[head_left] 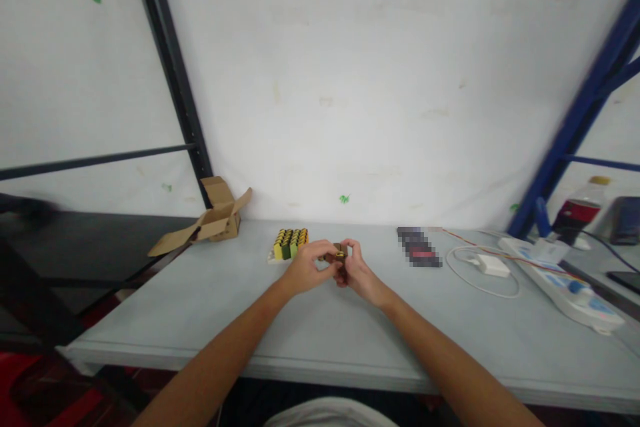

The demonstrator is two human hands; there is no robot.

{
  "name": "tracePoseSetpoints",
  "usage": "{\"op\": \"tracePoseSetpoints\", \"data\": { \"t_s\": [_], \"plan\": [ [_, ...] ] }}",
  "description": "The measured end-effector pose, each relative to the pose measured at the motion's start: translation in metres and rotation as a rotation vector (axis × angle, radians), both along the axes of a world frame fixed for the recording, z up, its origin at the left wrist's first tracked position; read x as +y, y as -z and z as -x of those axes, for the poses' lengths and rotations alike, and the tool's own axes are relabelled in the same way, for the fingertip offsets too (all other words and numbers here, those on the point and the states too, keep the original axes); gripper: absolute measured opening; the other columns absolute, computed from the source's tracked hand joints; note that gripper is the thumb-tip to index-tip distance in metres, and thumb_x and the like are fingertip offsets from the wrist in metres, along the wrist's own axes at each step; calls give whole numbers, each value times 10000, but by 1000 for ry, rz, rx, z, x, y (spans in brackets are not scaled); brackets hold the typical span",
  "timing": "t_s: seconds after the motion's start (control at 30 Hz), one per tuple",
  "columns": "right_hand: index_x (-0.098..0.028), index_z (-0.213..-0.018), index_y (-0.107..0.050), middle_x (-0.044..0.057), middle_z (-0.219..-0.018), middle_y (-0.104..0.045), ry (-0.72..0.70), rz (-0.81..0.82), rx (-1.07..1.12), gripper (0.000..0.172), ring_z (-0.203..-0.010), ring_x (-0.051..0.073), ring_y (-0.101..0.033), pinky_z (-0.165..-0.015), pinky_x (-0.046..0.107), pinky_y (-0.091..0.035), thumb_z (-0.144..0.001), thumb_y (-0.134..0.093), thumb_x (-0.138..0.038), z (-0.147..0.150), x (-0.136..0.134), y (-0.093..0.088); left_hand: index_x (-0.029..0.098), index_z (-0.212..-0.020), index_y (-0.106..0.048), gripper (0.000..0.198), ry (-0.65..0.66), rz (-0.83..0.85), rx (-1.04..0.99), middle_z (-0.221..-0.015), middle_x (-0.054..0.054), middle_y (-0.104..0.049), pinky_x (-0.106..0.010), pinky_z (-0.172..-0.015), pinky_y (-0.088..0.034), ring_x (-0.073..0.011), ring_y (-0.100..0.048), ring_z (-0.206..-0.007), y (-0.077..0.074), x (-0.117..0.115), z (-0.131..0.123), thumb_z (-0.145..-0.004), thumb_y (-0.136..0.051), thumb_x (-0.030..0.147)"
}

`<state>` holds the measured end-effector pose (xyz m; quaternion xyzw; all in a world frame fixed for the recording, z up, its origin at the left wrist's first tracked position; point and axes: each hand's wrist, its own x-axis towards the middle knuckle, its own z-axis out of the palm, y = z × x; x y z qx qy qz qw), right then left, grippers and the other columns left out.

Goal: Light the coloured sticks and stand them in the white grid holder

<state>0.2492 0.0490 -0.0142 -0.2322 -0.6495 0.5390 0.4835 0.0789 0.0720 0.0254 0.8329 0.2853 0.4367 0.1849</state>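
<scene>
My left hand (309, 269) and my right hand (361, 276) meet over the middle of the table. Between their fingertips is a small dark brown piece with a yellow mark (341, 254); fingers cover much of it, and its kind cannot be made out. Both hands are closed on it, the left from its left side, the right from its right. Just beyond my left hand, rows of small yellow-and-black blocks (287, 248) stand upright close together on a pale tray (271, 258).
At the back left sits an open cardboard box (220, 217). A blurred-out dark flat item (419, 248) lies right of my hands. Farther right are a white adapter (493, 265) with its cable, a power strip (565, 290) and a drink bottle (580, 210). A wall (360, 113) rises behind the table.
</scene>
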Motion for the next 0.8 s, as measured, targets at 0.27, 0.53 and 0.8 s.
{"op": "tracePoseSetpoints", "data": {
  "t_s": [0.27, 0.53, 0.8],
  "plan": [
    [-192, -1244, -459, 117, -1215, -544, 561, -348, -501, 406, -1049, 221, -545, -982, 422, -434, -842, -472, -141, -20, 40, 16, 193, -829, -548, 325, -605, 72, -436, -687, -8, -629, -282, -626, -512, -159, -617, -600, -1, 76, 130, -752, -607, 503],
    [-162, -1327, -565, 148, -1301, -576, 469, -626, -1143, 586, -1169, 257, -513, -1020, 402, -395, -784, -417, 0, -49, 52, 26, 173, -837, -659, 401, -402, 242, -10, -763, -55, -737, -330, -699, -545, -223, -693, -719, 32, 92, 142, -754, -629, 564],
    [-208, -1389, -548, 151, -1315, -538, 477, -621, -1205, 603, -1153, 252, -510, -985, 375, -395, -842, -410, 6, -50, 53, 25, 172, -820, -654, 404, -358, 237, 16, -736, -50, -729, -315, -668, -534, -223, -693, -702, 29, 88, 141, -749, -642, 570]
  ]
}}
